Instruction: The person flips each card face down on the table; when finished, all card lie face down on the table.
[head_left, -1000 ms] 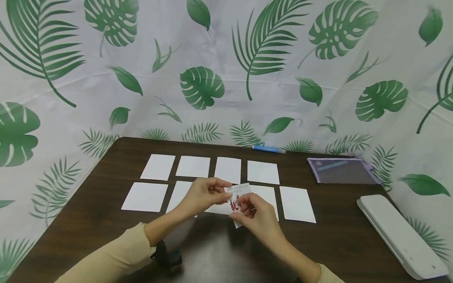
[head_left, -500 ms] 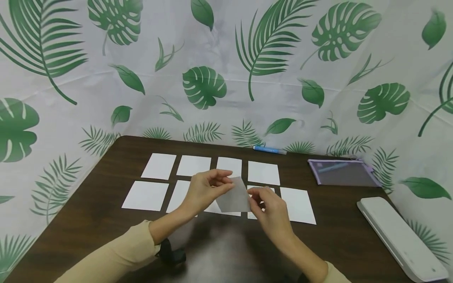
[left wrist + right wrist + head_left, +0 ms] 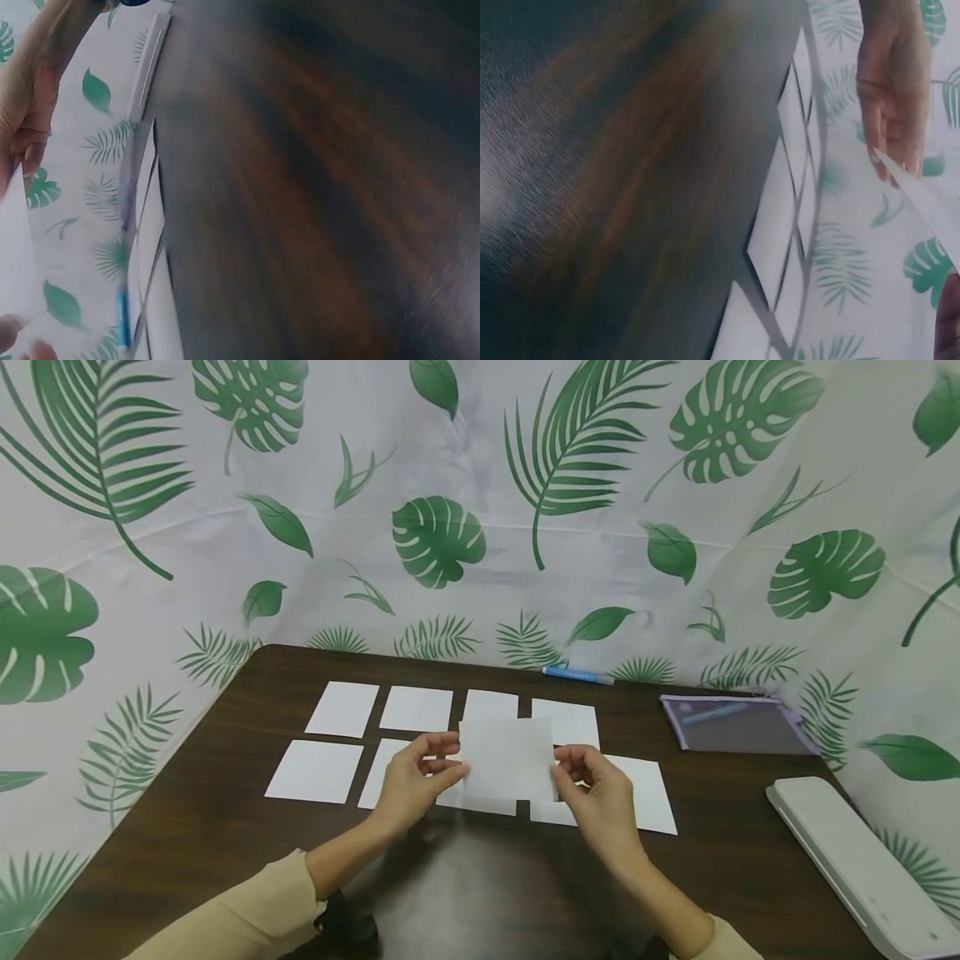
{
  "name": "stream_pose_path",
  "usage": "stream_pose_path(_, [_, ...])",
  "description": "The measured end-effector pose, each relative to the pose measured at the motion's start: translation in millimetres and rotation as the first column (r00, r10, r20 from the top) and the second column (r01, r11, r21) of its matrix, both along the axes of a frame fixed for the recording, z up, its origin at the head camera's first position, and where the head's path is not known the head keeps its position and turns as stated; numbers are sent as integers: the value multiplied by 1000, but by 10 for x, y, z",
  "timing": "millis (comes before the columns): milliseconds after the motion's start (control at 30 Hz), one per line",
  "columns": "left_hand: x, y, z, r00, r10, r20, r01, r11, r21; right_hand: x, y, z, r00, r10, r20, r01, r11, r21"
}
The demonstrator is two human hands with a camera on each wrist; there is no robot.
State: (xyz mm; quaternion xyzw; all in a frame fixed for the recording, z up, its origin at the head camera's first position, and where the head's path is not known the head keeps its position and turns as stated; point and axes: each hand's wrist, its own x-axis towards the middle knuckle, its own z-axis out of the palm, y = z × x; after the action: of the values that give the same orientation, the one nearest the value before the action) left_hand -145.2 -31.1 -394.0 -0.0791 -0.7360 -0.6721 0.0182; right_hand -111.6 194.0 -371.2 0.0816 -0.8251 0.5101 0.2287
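Note:
A blank white square of paper (image 3: 506,758) is held up above the table between both hands, its plain side facing the head camera. My left hand (image 3: 414,781) pinches its left edge between thumb and fingers. On the opposite edge, my right hand (image 3: 602,797) pinches it near the lower corner. In the left wrist view the paper (image 3: 13,247) runs between the right hand (image 3: 30,97) and the left fingertips (image 3: 9,334). The right wrist view shows the sheet (image 3: 930,210) edge-on, with the left hand (image 3: 896,90) at its far end.
Several white paper squares (image 3: 315,771) lie in two rows on the dark wooden table (image 3: 480,885). A blue marker (image 3: 577,675) lies at the back edge. To the right are a purple-edged mesh pouch (image 3: 738,724) and a long white case (image 3: 862,860). A leaf-print curtain (image 3: 330,552) hangs behind.
A second ago the paper showed red printed characters; it has been turned so its blank side shows. My hands have moved apart, the right one shifting rightward to the paper's edge.

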Motion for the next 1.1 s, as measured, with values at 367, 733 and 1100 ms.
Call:
stream_pose_path(367, [173,-100,-167,995,-80,65,89,984,-151,147,41,-317,909,123,398,-80,989,-124])
stream_pose_path(733, [326,-271,-318,944,-258,208,300,931,-206,265,69,-567,768,316,557,-288,947,-140])
stream_pose_path(1100, [358,-322,-313,908,-318,274,393,872,-293,314,53,-608,762,268,589,-366,929,51])
